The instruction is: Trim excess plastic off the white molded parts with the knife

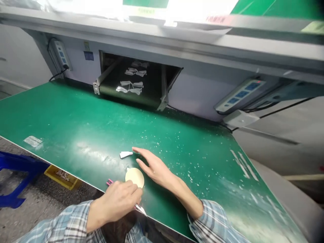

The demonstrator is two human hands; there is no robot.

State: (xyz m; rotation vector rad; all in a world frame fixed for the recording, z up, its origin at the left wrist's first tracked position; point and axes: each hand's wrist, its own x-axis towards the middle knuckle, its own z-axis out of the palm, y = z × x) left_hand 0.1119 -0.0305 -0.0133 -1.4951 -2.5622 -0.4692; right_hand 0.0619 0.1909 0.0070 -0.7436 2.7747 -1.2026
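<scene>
2 bare hands are working at the near edge of a green table, and 1 pale yellow disc is lying between them. The left hand is curling tight, its fingers clamping on 1 white sliver that is poking out below them. The right hand is hovering with thumb and fingers apart, its fingertips pointing at 1 small white piece that is lying just beyond the disc. I am counting 2 power strips, 1 on either side of the opening, and at least 3 white clusters that are resting on 1 conveyor belt.

The left hand is covering the disc's lower edge and most of whatever it is gripping. 1 pink bit is showing past its other side, and I cannot tell whether it is joining the sliver. The farthest cluster is fading into shadow, the blue stool is running out of sight at the left, and glare is washing out the shelf above.

The table is gleaming smoothly, white flecks scattering over it. The belt is looking dark and ribbed, the clusters are spreading like bows, the disc is appearing flat and round, and checked cloth sleeves are wrapping both forearms
</scene>
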